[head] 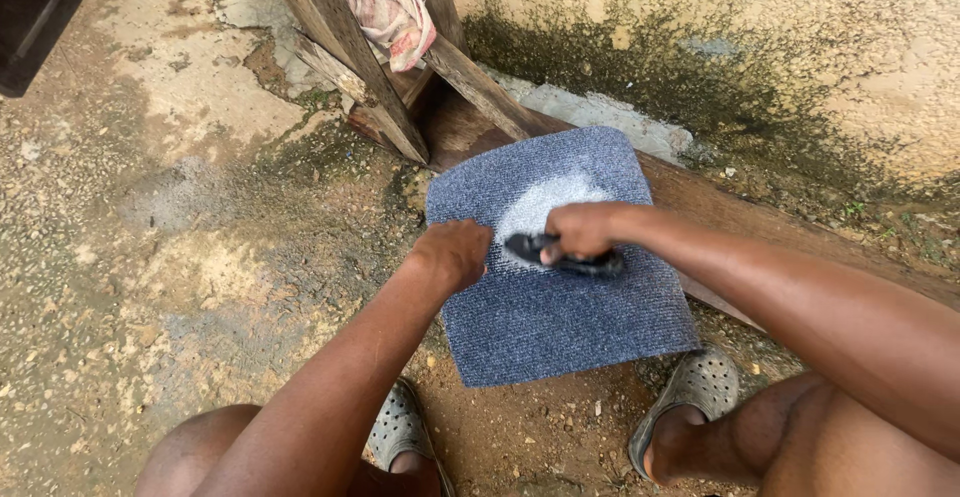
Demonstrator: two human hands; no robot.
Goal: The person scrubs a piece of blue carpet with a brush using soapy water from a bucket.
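**Brush on the soaped mat**

The right hand (585, 229) was clenched around a black scrubbing brush (570, 257), pressed onto a white soapy patch (540, 202) on the blue-grey carpet mat (560, 327). The mat lay on a wooden plank (700, 192) over the dirt ground (150, 257). The left hand (452, 252) rested on the mat's left edge, fingers curled, holding it down.

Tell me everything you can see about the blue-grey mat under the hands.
The mat is a square piece of blue-grey ribbed carpet with rounded corners. It lies flat, partly on a wooden plank and partly over the dirt ground. A whitish, soapy-looking patch covers its upper middle. The left hand presses its left edge, and the right hand holds a dark brush on the patch.
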